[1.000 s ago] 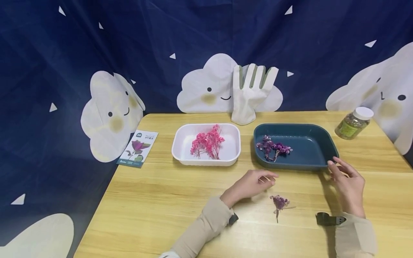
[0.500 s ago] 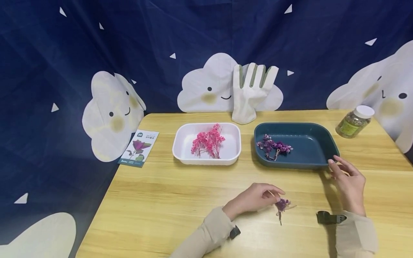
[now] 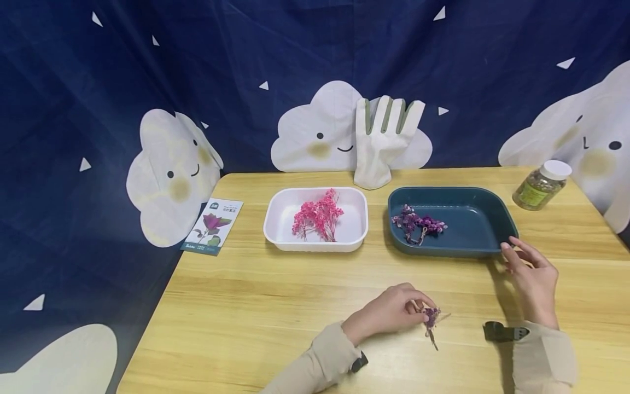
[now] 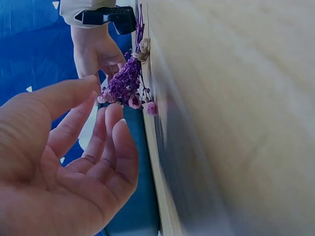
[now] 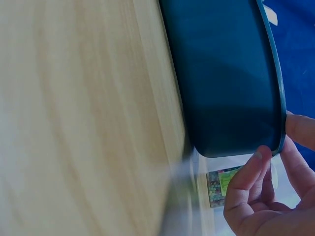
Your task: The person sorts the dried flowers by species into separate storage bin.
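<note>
A small bunch of dried purple flowers (image 3: 431, 316), tied with twine around its stems (image 4: 141, 50), is at the table's front. My left hand (image 3: 391, 311) pinches its blossom end between thumb and fingers, and the stems point away from the palm. In the left wrist view the fingers of my left hand (image 4: 74, 152) curl beside the blossoms. My right hand (image 3: 534, 282) grips the near right corner of a dark teal tray (image 3: 472, 219), its thumb and fingers on the rim, as the right wrist view also shows. Another purple flower bunch (image 3: 418, 223) lies at the tray's left end.
Left of the teal tray stands a white tray (image 3: 275, 221) with pink dried flowers (image 3: 317, 216). A white glove (image 3: 379, 145) leans against the curtain behind. A lidded jar (image 3: 541, 186) stands at back right, and a flower-printed packet (image 3: 213, 227) lies at the left edge.
My left hand has come down toward the table's front and taken hold of the purple flower bunch, whose stems have turned slightly. The right hand stays at the tray corner.
</note>
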A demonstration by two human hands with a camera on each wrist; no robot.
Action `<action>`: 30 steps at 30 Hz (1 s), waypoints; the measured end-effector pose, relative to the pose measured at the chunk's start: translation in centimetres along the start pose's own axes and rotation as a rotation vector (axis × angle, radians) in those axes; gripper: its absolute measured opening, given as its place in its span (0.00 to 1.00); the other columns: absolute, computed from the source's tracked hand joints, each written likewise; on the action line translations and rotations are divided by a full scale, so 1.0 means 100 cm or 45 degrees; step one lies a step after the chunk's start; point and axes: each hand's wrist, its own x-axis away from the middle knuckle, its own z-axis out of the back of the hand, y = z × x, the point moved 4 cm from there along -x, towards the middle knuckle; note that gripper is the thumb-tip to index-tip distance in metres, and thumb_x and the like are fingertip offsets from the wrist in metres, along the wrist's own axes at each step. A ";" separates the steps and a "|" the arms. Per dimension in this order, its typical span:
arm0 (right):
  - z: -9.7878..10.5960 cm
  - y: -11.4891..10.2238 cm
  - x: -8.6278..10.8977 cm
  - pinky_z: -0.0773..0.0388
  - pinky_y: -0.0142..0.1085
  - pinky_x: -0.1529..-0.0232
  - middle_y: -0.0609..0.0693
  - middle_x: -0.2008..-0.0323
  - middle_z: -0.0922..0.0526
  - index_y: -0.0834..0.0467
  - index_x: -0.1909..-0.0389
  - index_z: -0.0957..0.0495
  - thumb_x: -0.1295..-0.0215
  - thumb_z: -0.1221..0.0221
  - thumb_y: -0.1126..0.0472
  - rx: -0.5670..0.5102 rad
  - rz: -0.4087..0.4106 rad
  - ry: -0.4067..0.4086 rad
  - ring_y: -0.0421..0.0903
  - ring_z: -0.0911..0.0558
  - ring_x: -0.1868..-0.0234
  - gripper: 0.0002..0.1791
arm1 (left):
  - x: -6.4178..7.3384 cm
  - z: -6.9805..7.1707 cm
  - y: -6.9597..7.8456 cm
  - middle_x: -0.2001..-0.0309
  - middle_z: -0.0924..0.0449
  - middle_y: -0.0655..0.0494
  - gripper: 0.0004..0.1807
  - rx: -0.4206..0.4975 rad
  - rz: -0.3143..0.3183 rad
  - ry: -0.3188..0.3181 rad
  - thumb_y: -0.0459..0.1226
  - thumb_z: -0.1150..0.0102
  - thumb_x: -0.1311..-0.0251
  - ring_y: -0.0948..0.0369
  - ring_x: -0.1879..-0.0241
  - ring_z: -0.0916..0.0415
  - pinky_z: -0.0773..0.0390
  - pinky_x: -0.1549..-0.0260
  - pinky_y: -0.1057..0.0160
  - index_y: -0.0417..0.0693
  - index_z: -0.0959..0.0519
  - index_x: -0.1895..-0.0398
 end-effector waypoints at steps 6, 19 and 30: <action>0.000 0.000 -0.001 0.24 0.18 0.77 0.37 0.75 0.21 0.46 0.55 0.14 0.43 0.32 0.62 0.018 0.011 0.002 0.31 0.21 0.81 0.14 | -0.004 0.001 -0.003 0.61 0.19 0.58 0.12 -0.030 0.000 0.007 0.33 0.41 0.36 0.80 0.68 0.28 0.29 0.64 0.87 0.49 0.17 0.51; 0.001 0.001 -0.001 0.24 0.19 0.77 0.37 0.74 0.21 0.45 0.56 0.14 0.43 0.32 0.61 0.021 0.000 -0.007 0.32 0.20 0.80 0.14 | -0.009 0.002 -0.003 0.61 0.17 0.60 0.13 -0.020 0.019 -0.017 0.31 0.42 0.36 0.80 0.68 0.27 0.29 0.64 0.87 0.50 0.17 0.51; 0.001 0.002 -0.002 0.24 0.19 0.78 0.37 0.74 0.21 0.45 0.56 0.14 0.43 0.32 0.61 0.018 0.001 0.004 0.32 0.20 0.81 0.14 | -0.006 0.011 -0.012 0.63 0.20 0.59 0.11 0.075 0.063 0.094 0.33 0.41 0.36 0.79 0.68 0.29 0.28 0.63 0.84 0.50 0.17 0.52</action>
